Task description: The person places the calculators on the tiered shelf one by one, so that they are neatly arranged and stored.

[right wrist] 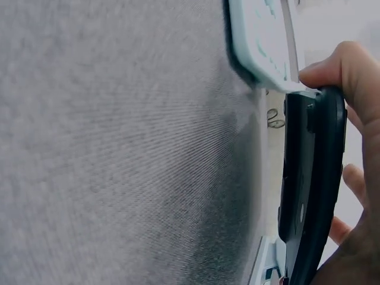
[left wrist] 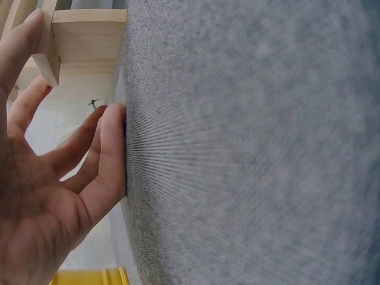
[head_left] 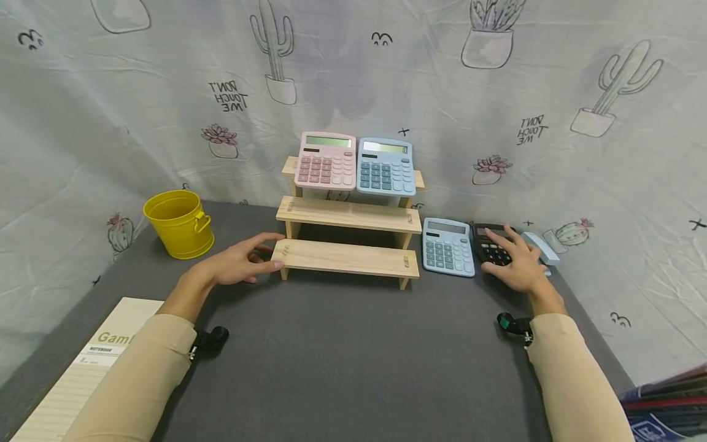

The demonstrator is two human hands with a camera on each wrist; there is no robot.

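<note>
A three-step wooden stand (head_left: 348,258) is at the back middle of the table. My left hand (head_left: 243,261) holds the left end of its lowest board, thumb and index finger at the board's edge; the other fingers rest on the table in the left wrist view. A pink calculator (head_left: 326,161) and a blue calculator (head_left: 386,167) lean side by side on the top step. On the right, my right hand (head_left: 519,264) grips a black calculator (right wrist: 317,178), tilted up off the cloth in the right wrist view. Left of it lies another blue calculator (head_left: 448,247).
A yellow bucket (head_left: 179,224) stands at the back left. A notebook (head_left: 99,362) lies at the left edge, partly under my left sleeve. Beyond my right hand is a light-blue object (head_left: 544,248), partly hidden. Books (head_left: 668,405) are stacked at the lower right.
</note>
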